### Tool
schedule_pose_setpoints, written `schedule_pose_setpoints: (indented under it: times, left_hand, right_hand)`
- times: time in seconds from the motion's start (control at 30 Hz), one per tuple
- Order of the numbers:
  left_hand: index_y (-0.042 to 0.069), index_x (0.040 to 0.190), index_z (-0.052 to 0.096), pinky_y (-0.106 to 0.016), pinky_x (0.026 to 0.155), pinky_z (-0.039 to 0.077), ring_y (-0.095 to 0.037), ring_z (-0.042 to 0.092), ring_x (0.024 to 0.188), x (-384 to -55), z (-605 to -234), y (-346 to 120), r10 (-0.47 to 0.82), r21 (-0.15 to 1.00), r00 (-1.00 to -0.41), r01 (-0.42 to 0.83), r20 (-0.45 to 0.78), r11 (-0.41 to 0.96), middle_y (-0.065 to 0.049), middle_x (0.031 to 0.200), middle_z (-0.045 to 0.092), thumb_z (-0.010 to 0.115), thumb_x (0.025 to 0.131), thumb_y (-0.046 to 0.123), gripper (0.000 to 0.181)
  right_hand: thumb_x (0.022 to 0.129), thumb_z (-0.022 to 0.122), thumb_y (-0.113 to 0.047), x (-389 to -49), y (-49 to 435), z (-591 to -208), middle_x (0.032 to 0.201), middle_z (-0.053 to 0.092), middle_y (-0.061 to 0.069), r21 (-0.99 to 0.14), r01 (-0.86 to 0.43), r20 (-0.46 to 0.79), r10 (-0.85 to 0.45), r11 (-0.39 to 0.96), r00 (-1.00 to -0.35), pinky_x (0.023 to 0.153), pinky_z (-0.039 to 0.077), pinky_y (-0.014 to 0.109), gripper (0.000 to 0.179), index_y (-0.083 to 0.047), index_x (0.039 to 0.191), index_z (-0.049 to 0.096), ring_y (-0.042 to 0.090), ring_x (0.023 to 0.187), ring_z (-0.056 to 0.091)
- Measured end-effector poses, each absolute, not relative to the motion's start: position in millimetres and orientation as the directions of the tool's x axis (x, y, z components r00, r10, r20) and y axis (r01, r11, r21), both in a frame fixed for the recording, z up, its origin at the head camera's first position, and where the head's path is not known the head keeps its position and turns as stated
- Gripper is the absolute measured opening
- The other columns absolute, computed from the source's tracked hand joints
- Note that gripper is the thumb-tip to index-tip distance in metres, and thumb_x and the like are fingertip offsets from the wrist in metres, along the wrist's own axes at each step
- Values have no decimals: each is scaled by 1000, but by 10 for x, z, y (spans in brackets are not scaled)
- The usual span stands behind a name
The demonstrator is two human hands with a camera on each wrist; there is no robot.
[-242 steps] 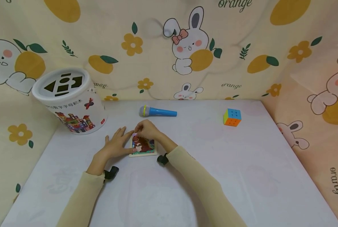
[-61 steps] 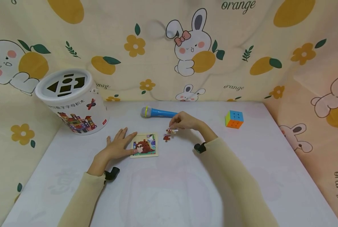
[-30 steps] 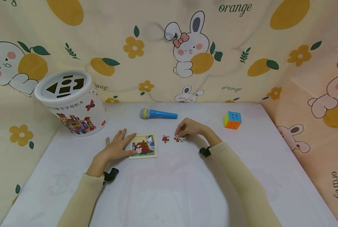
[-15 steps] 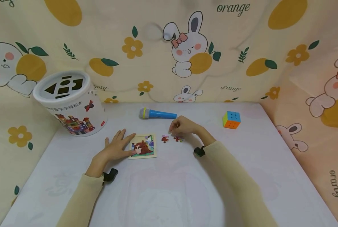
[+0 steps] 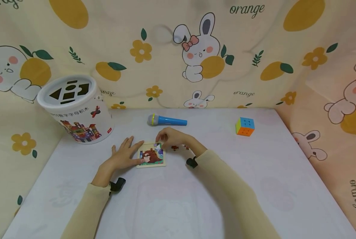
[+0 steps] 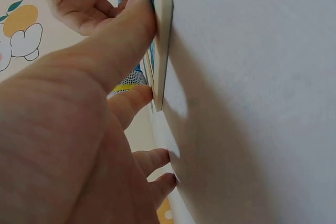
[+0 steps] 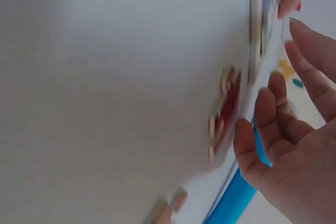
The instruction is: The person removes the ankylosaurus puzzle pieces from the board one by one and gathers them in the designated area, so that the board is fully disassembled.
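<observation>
The right hand (image 5: 172, 136) hangs at the upper right corner of the puzzle board (image 5: 151, 156), its thumb and forefinger slightly parted and the other fingers loosely bent; no piece shows between them. The left hand (image 5: 120, 156) is spread out, gripping nothing, thumb pressed on the board's lower left and forefinger at its upper left corner. The board lies flat on the table (image 5: 172, 199), pale wood bare along its upper left. Just right of it lie a red loose piece (image 5: 174, 148) and more pieces (image 5: 186, 147), partly hidden by the right wrist. Judging by this, the step is lifting pieces out; the next move seems to call for a fingertip pinch on the corner piece while the left hand steadies the board. Beyond lies a blue microphone (image 5: 169, 120).
</observation>
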State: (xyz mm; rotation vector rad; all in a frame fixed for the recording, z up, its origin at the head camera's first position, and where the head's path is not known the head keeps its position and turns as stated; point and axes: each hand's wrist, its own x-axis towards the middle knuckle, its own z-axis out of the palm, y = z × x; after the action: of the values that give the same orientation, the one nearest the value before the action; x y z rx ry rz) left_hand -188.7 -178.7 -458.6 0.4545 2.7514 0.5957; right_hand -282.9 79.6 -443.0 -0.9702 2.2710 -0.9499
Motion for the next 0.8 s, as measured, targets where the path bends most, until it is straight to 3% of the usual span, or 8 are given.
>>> schedule_pose_setpoints:
  times: [0.8]
  left_hand:
    - [15,157,31,-84,100,-2,-51,3,147,-1879,-4584,-1793,368,438,-906,249,-211,864,-29,162,7,65,92,53,83]
  right_hand:
    - [81,81,-4,-2783,661,-4474,93,56,4,-672,-439,-190,-712,597,-676,77,41,26,22,-5,98,67,17,89,48]
